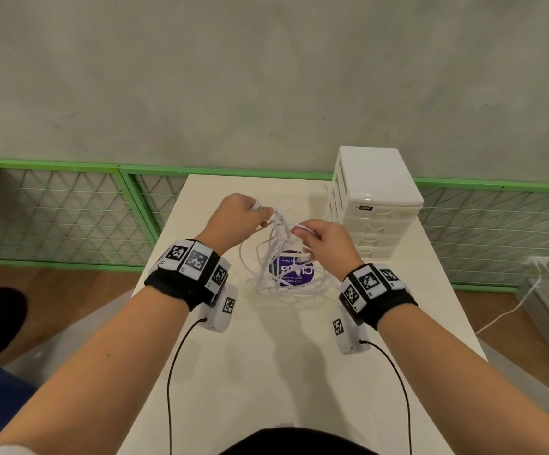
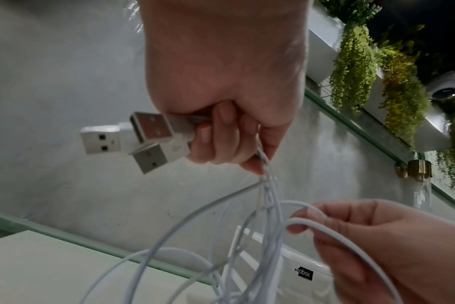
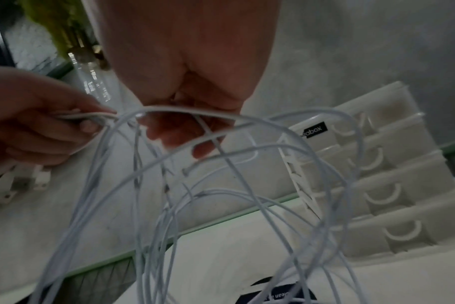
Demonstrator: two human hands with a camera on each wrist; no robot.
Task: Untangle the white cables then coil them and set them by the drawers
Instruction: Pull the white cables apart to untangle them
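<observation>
A tangle of thin white cables [image 1: 276, 274] hangs between my hands above the white table [image 1: 266, 372], its lower loops lying on the tabletop. My left hand [image 1: 243, 215] is raised and grips the cables just behind three USB plugs [image 2: 148, 142], which stick out past its fingers. My right hand [image 1: 316, 238] is a little lower and to the right, pinching a loop of cable [image 2: 309, 222] between thumb and fingers. The same loop [image 3: 185, 110] arches across the right wrist view. The white drawers [image 1: 375, 205] stand at the table's far right.
A round purple sticker [image 1: 291, 269] lies on the table under the cables. A green mesh fence [image 1: 69, 211] runs behind the table below a grey wall. Another white cable [image 1: 516, 303] trails on the floor at the right. Black wrist-camera leads [image 1: 174, 372] hang from both wrists.
</observation>
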